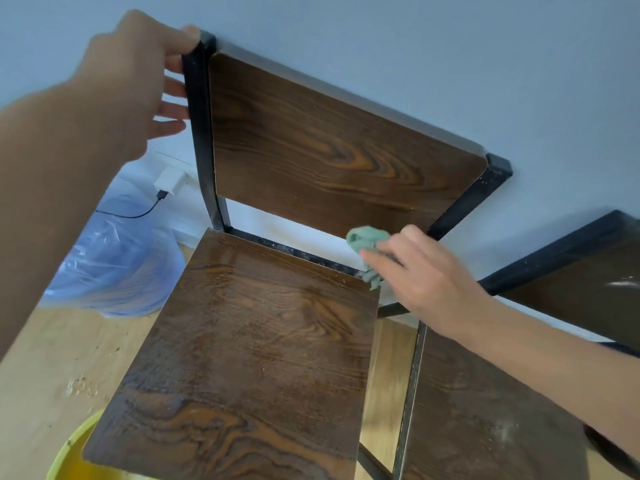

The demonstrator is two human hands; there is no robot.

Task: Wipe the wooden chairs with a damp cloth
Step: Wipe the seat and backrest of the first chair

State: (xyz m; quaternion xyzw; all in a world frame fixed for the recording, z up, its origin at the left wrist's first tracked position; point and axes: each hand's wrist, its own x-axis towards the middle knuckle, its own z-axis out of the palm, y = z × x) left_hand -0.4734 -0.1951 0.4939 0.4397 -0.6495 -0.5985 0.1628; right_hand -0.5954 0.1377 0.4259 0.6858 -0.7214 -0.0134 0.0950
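A wooden chair [263,341] with a black metal frame fills the middle of the view, its dark-grained seat looking wet and glossy. My left hand [138,84] grips the top left corner of the backrest [329,143] frame, thumb on the corner. My right hand [426,275] holds a crumpled green cloth [365,239] pressed against the back right corner of the seat, where the seat meets the black rear bar. A second wooden chair [485,410] stands to the right, dusty with pale marks, partly under my right forearm.
A grey-blue wall is right behind both chairs. A white charger [169,181] with a black cable is plugged in low at the left, above a blue plastic bag [114,268]. A yellow basin rim [74,452] shows at the bottom left on the wooden floor.
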